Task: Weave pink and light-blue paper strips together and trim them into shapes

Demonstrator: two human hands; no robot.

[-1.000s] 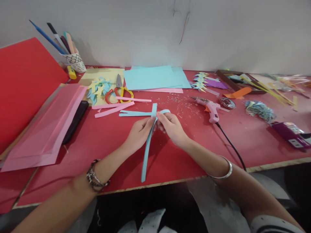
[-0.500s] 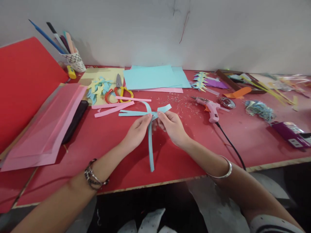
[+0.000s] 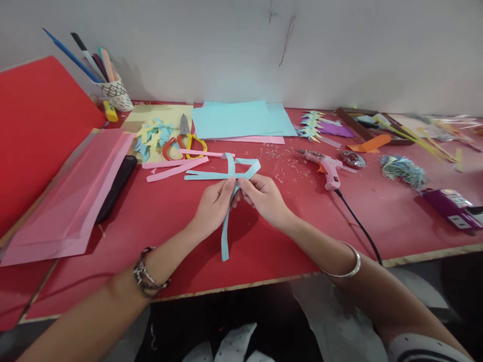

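Note:
Light blue paper strips point(image 3: 225, 231) cross each other between my two hands over the red table. My left hand point(image 3: 214, 203) pinches them near the crossing, thumb on top. Close beside it, my right hand point(image 3: 264, 200) pinches the folded part from the right. One end hangs down toward the table's front edge, and another bends into an angled loop at upper right. More blue strips point(image 3: 204, 176) lie just left of the crossing. Pink paper strips point(image 3: 177, 170) rest behind my left hand. The undersides of the fingers are partly hidden.
Scissors point(image 3: 184, 125) lie behind the pink strips, near blue paper sheets point(image 3: 241, 120). A pink glue gun point(image 3: 326, 166) with a black cord sits to the right. Pink sheets point(image 3: 75, 196) cover the left side, and a pen cup point(image 3: 118, 95) stands by the wall.
My right hand has moved slightly left, closer to my left hand. The blue strip at upper right now bends into a loop, and the hanging end has swung left.

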